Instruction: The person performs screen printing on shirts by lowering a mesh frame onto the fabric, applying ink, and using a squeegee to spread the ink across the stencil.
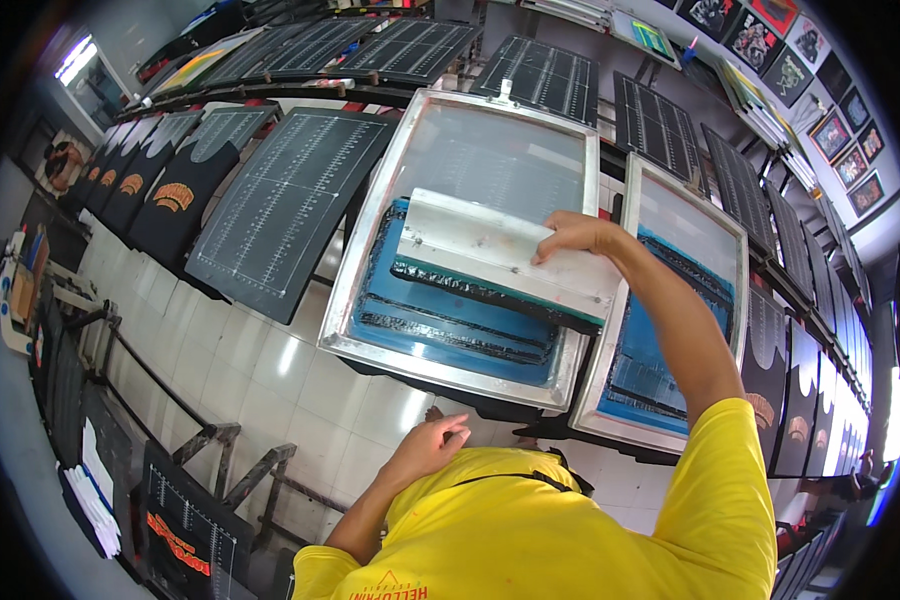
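Note:
My right hand [578, 236] grips a wide metal squeegee [490, 250] by its upper edge, fingers wrapped over the right half. Its green blade is coated with black ink along the bottom. The squeegee leans across a silver-framed printing screen [450, 384] with blue stencil film. Streaks of black ink [450, 335] run across the film below the blade. Close to my waist, my left hand [430, 448] hangs clear of the screen, its fingers loosely curled with nothing seen in them. Black fabric [470, 398] shows under the screen's near edge.
A second framed screen [663, 433] with blue film stands right beside the first. Black pallets with white ruled marks [290, 200] line both rows. Black shirts with orange prints [175, 197] lie on pallets at left and right. A metal rack [210, 435] stands at lower left.

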The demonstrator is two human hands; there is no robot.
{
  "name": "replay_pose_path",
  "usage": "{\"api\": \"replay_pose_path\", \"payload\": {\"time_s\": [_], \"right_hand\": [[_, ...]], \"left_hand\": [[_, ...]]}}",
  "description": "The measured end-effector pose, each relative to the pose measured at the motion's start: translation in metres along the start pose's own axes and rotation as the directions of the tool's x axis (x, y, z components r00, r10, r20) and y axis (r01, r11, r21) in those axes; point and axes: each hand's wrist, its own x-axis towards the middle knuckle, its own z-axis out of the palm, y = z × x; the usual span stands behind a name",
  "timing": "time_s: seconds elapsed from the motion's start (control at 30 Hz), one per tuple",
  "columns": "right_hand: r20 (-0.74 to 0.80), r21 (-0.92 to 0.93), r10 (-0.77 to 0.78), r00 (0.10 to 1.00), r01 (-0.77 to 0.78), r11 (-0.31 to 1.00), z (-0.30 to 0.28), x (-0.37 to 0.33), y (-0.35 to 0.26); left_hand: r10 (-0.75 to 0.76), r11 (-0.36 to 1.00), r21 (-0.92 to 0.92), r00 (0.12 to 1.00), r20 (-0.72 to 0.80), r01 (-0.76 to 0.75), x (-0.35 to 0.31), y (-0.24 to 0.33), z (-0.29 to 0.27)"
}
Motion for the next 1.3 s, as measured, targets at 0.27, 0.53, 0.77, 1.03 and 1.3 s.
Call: {"api": "replay_pose_path", "payload": {"time_s": [0.27, 0.53, 0.77, 1.03, 1.3], "right_hand": [[-0.208, -0.439, -0.247, 0.947, 0.135, 0.888, 0.084, 0.011, -0.025], [-0.416, -0.711, -0.538, 0.733, 0.107, 0.695, 0.217, -0.05, -0.009], [-0.477, -0.743, -0.536, 0.697, 0.005, 0.669, 0.258, -0.061, 0.0], [-0.45, -0.702, -0.501, 0.739, 0.054, 0.71, 0.262, -0.068, 0.016], [-0.85, -0.359, -0.37, 0.374, 0.102, 0.928, 0.192, -0.173, 0.102]], "left_hand": [[-0.007, 1.0, 0.022, 1.0, 0.028, 0.006, -0.001, -0.016, -0.023], [-0.057, 0.994, 0.104, 0.988, 0.142, 0.043, 0.011, -0.009, -0.042], [-0.015, 0.991, 0.127, 0.912, 0.41, -0.041, 0.021, 0.0, -0.056], [-0.118, 0.993, 0.09, 0.772, 0.625, 0.079, 0.038, 0.042, -0.067], [-0.05, 0.986, -0.109, 0.856, 0.515, 0.124, 0.074, 0.096, -0.008]]}}
